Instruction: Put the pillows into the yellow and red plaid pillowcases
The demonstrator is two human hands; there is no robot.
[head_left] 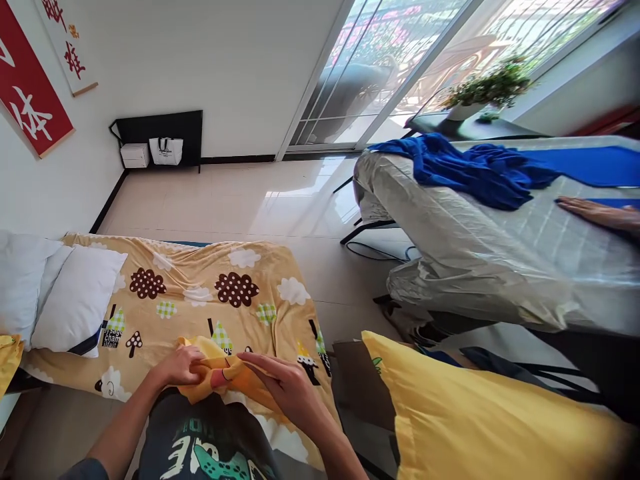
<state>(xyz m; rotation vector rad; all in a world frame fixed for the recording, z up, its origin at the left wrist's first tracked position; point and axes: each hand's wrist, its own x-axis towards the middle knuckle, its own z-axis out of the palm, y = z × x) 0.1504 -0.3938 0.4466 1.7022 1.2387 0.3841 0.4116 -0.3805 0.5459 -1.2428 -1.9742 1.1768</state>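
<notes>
A bunched yellow cloth (235, 375) with a pinkish-orange patch is in front of my body, above the patterned bed cover. My left hand (179, 365) is closed on its left side, fingers curled into the fabric. Against its right side lies my right hand (290, 390), fingers stretched out and rather flat; its thumb is hard to make out. Below both hands, the tan blanket (187, 267) with clouds, trees and mushrooms covers the bed.
White pillows (75, 300) lie at the bed's left end. A yellow pillow (465, 420) is close by at lower right. Another person's hand (595, 210) rests on a plastic-covered mattress (475, 253) beside blue fabric (465, 170). Tiled floor (220, 200) stretches behind the bed.
</notes>
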